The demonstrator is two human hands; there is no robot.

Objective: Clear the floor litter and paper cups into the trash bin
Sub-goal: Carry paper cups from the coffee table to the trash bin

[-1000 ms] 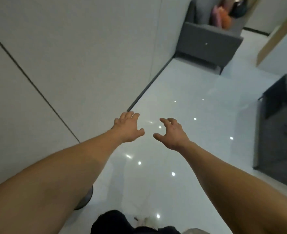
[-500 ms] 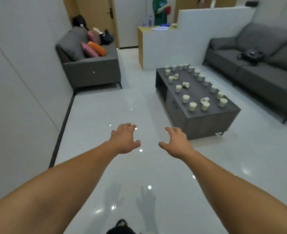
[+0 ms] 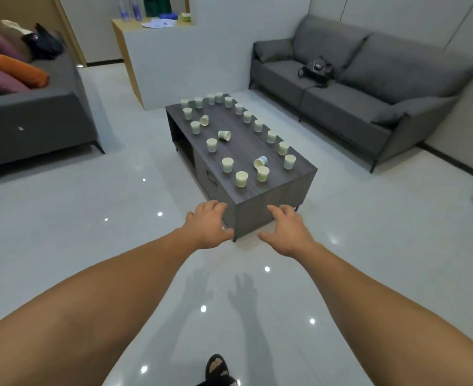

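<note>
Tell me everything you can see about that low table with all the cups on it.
The coffee table is a low, long box with a dark grey wood-grain look, standing on short legs on the glossy white floor. One long side shows an open shelf and a drawer with a handle. Paper cups stand along its top; three lie tipped.

Bare left forearm [image 3: 104,296] and left hand [image 3: 207,225], bare right forearm [image 3: 369,296] and right hand [image 3: 287,232], black open-toed sandal [image 3: 217,369]
</note>
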